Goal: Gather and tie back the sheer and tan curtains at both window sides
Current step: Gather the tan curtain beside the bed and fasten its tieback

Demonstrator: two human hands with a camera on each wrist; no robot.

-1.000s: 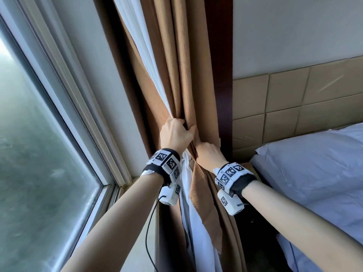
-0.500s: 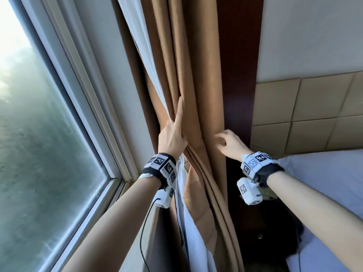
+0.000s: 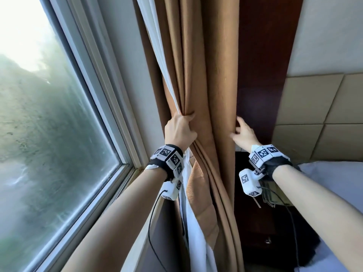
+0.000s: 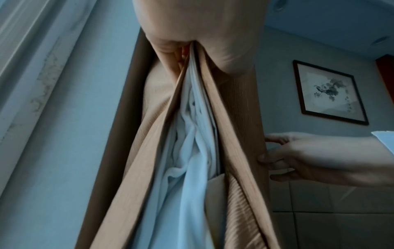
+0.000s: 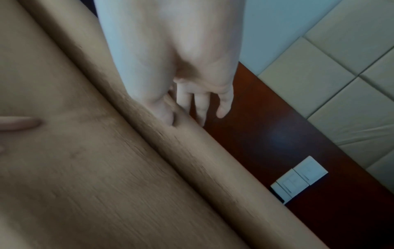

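The white sheer curtain (image 3: 155,36) and the tan curtain (image 3: 196,75) hang in folds beside the window. My left hand (image 3: 180,130) grips a bunch of both, fingers curled round the folds. From below, the sheer curtain (image 4: 187,151) spills out between tan curtain (image 4: 241,118) layers under my left hand (image 4: 192,25). My right hand (image 3: 242,132) is at the tan curtain's right edge. The right wrist view shows my right hand (image 5: 187,114) with the thumb on the front of the tan curtain (image 5: 106,168) and the fingers behind the fold. No tie-back is in view.
The window (image 3: 49,134) and its frame fill the left. A dark wood panel (image 3: 263,75) stands behind the curtains, with a wall switch (image 5: 298,180) on it. Padded wall tiles (image 3: 314,114), a white pillow (image 3: 334,183) and a dark nightstand (image 3: 275,222) lie to the right.
A second ago both hands held the bunch close together. My right hand let go and moved right to the tan curtain's edge. My left hand stretched its fingers up, then gripped the folds again.
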